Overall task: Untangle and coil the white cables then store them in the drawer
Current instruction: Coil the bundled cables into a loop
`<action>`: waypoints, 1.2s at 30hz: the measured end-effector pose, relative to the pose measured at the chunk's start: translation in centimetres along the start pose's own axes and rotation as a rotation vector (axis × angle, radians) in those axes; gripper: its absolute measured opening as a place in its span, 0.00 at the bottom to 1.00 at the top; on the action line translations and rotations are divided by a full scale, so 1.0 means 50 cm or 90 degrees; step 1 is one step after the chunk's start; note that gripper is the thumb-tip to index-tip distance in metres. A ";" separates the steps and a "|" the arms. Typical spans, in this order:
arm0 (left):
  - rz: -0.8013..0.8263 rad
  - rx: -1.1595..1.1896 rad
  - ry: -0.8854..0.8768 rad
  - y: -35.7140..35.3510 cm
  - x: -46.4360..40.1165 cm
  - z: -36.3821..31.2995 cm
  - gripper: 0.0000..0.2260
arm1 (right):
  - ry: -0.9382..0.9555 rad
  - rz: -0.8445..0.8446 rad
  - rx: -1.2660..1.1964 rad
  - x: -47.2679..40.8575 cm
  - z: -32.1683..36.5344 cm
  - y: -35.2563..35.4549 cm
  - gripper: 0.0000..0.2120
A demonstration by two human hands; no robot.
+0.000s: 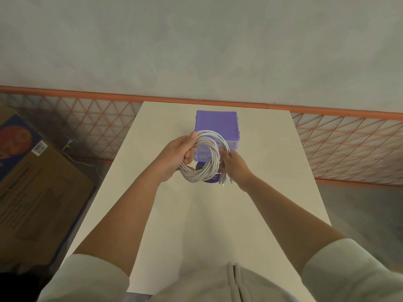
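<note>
We count one coil of white cables (204, 159), one purple drawer unit (217, 125) near the table's (196, 214) far edge, one cardboard box (32, 182), and two hands.

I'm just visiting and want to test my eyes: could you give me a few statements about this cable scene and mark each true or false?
1. Both hands hold the cable. True: the left hand grips the coil's left side and the right hand holds its right side.
2. The cable lies flat on the table. False: it is held up above the table.
3. The cable is wound into a round coil. True.
4. The drawer unit is green. False: it is purple.
5. The cable is already inside a drawer. False: it is in the hands, in front of the unit.
</note>
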State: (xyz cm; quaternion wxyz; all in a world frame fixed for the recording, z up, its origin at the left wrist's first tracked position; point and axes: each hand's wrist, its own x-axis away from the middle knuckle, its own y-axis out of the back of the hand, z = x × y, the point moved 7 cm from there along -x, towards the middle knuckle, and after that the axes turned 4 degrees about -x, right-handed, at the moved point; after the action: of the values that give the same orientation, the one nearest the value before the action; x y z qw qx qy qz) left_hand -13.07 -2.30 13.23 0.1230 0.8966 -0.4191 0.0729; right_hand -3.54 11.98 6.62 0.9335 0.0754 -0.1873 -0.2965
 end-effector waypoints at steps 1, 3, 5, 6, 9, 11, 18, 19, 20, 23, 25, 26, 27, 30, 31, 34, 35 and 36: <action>-0.003 0.016 0.005 0.002 0.000 0.002 0.19 | -0.005 -0.009 -0.015 -0.001 -0.005 0.001 0.22; -0.009 0.046 0.016 0.009 0.001 0.008 0.19 | 0.012 -0.049 0.010 0.002 -0.008 0.007 0.19; -0.022 0.075 0.026 0.016 0.001 0.013 0.20 | 0.055 -0.077 0.050 0.007 -0.010 0.012 0.17; -0.031 0.087 0.029 0.020 0.000 0.015 0.20 | 0.072 -0.075 0.078 0.011 -0.012 0.010 0.15; -0.051 0.091 0.027 0.026 -0.002 0.019 0.21 | 0.080 -0.051 0.175 0.019 -0.037 0.004 0.12; -0.057 0.085 0.026 0.026 -0.002 0.022 0.22 | 0.062 -0.036 0.231 0.025 -0.056 0.001 0.14; -0.059 0.034 0.025 0.026 0.000 0.027 0.21 | -0.057 0.006 0.073 0.019 -0.066 0.000 0.17; -0.055 0.030 0.026 0.025 0.002 0.027 0.21 | -0.056 0.005 0.051 0.016 -0.059 0.000 0.17; -0.053 0.031 0.027 0.024 0.004 0.026 0.21 | -0.050 0.016 0.030 0.015 -0.053 -0.001 0.18; -0.047 0.035 0.024 0.023 0.008 0.023 0.20 | -0.041 0.061 -0.002 0.021 -0.049 -0.011 0.15; -0.042 0.025 0.020 0.021 0.010 0.024 0.21 | -0.041 0.052 0.073 0.025 -0.056 -0.012 0.11; -0.039 0.018 0.018 0.021 0.010 0.025 0.21 | -0.032 0.045 0.138 0.024 -0.061 -0.011 0.11; -0.037 0.010 0.016 0.020 0.010 0.026 0.21 | -0.021 0.041 0.218 0.022 -0.069 -0.009 0.14; -0.026 -0.027 0.015 0.013 0.010 0.031 0.22 | 0.000 0.018 0.471 0.021 -0.075 0.002 0.19; -0.022 -0.037 0.014 0.010 0.011 0.032 0.22 | -0.011 0.003 0.464 0.019 -0.074 0.010 0.19; -0.013 -0.041 0.014 0.007 0.012 0.035 0.21 | -0.040 -0.038 0.265 0.012 -0.067 0.032 0.16; -0.010 -0.042 0.014 0.006 0.012 0.034 0.21 | -0.027 -0.062 0.224 0.011 -0.060 0.041 0.14; -0.007 -0.042 0.013 0.004 0.012 0.033 0.21 | -0.007 -0.079 0.186 0.011 -0.051 0.048 0.10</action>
State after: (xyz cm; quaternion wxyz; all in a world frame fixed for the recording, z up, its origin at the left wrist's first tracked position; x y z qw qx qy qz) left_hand -12.79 -3.34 11.81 0.1572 0.8936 -0.4148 0.0678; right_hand -0.84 13.71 5.05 0.8914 0.2204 -0.2288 -0.3234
